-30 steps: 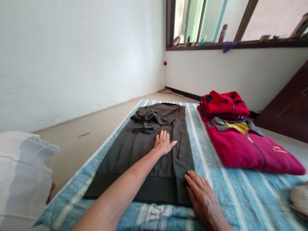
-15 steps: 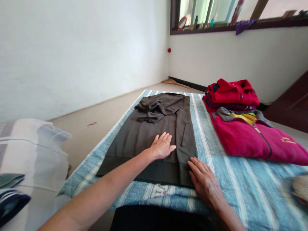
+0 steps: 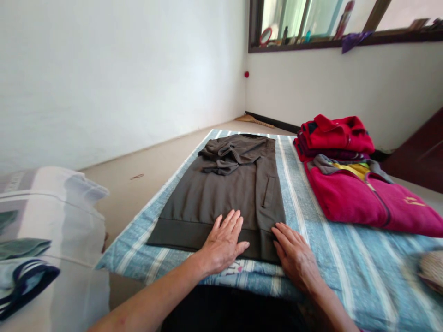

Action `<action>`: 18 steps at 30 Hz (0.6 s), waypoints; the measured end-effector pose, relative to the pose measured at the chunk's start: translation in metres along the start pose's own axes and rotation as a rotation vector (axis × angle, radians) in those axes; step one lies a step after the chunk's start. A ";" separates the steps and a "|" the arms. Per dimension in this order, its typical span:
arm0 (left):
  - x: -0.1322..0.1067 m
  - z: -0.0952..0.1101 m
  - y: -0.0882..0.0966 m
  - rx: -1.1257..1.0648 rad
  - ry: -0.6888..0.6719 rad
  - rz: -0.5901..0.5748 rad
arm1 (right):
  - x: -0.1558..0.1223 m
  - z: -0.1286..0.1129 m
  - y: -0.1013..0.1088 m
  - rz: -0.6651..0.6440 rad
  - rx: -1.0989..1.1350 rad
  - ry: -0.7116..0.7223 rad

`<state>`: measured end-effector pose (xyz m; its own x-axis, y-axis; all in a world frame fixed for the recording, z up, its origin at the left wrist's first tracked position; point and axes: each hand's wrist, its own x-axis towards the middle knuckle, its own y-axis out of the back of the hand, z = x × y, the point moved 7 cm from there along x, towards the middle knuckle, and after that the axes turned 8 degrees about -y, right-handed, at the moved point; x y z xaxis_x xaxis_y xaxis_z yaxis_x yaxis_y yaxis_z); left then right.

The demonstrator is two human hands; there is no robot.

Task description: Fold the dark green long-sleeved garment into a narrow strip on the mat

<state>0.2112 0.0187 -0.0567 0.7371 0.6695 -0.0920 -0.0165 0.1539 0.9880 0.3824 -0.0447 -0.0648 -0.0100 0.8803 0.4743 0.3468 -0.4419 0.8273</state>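
Blue-striped bedsheet point(image 3: 349, 281) on a low bed, spread beneath both hands. Under the left hand point(image 3: 221, 244) and the right hand point(image 3: 294, 258), a folded dark olive sweatshirt point(image 3: 235, 198). Right of the right hand, a folded magenta fleece jacket point(image 3: 367, 198), a stack of red garments point(image 3: 332, 138) farther ahead, and a woven straw item point(image 3: 432, 272) at the view's edge.

Dark olive sweatshirt point(image 3: 224, 203) on blue-and-white striped bedsheet point(image 3: 332, 267)
Magenta fleece jacket point(image 3: 349, 203); grey collar point(image 3: 321, 161); yellow lining point(image 3: 353, 171); gold logo point(image 3: 413, 201); bright red folded shirt point(image 3: 335, 133); navy-and-white striped cloth point(image 3: 24, 281) at left
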 end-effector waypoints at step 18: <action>-0.027 0.017 0.001 -0.027 -0.012 0.026 | 0.002 0.000 0.003 0.019 0.041 -0.028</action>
<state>0.2025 -0.0115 -0.0510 0.7444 0.6647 -0.0643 -0.0544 0.1564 0.9862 0.3835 -0.0441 -0.0619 0.0226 0.8766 0.4806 0.3847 -0.4513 0.8052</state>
